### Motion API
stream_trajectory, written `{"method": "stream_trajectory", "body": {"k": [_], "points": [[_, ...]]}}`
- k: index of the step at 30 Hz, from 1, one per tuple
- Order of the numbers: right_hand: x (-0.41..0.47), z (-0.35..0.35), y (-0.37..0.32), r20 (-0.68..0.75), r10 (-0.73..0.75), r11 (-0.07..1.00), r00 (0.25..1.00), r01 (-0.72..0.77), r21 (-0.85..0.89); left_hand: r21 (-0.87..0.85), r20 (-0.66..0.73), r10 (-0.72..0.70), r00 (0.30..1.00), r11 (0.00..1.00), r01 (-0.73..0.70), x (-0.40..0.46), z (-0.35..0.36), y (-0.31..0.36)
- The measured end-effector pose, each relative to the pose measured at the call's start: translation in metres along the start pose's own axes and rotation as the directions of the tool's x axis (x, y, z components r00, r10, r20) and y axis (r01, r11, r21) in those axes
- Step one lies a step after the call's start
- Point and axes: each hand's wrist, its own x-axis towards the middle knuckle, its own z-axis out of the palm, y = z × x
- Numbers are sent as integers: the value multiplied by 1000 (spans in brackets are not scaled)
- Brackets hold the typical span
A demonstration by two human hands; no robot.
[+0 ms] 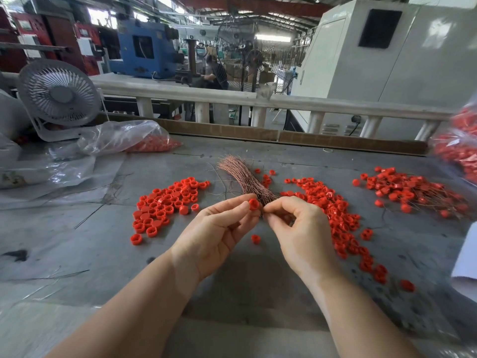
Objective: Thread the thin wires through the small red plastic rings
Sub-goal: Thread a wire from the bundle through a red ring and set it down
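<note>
- Two bare hands are held close together above the grey tabletop (77, 254), near its middle.
- One small red ring (254, 204) is pinched between the thumb and fingertips of the left hand (219, 228), whose fingers are curled round it.
- The fingertips of the right hand (296, 228) are pressed together just beside that ring, at the near end of the wire bundle; a single wire between them is too thin to be made out.
- A bundle of thin copper-coloured wires (242, 177) is laid on the tabletop just beyond the hands, fanned out at its far end.
- A pile of loose red rings (165, 205) is spread to the left of the bundle.
- A second, longer pile of red rings (335, 213) is strewn to the right of the hands and trails toward the near edge.
- A heap of rings with wires sticking out of them (413, 189) is seen farther right, well apart from the hands.
- One stray ring (255, 239) is lying on the tabletop between the two wrists.
- A clear plastic bag holding red parts (129, 139) is lying at the far left, beside a small grey desk fan (59, 95).
</note>
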Motion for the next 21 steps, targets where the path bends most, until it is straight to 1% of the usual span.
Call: {"method": "stream_trajectory", "body": {"k": [5,16,21], "points": [[0,0,0,-16,-38,999,999,37,-39,-9,-7,-10,1000,1000,10,0,1,1],[0,0,1,-1,-47,997,999,47,-55,-23,-8,-36,999,999,36,-1,4,1],[0,0,1,2,-43,997,999,43,-63,-58,4,-59,998,997,60,-2,5,2]]}}
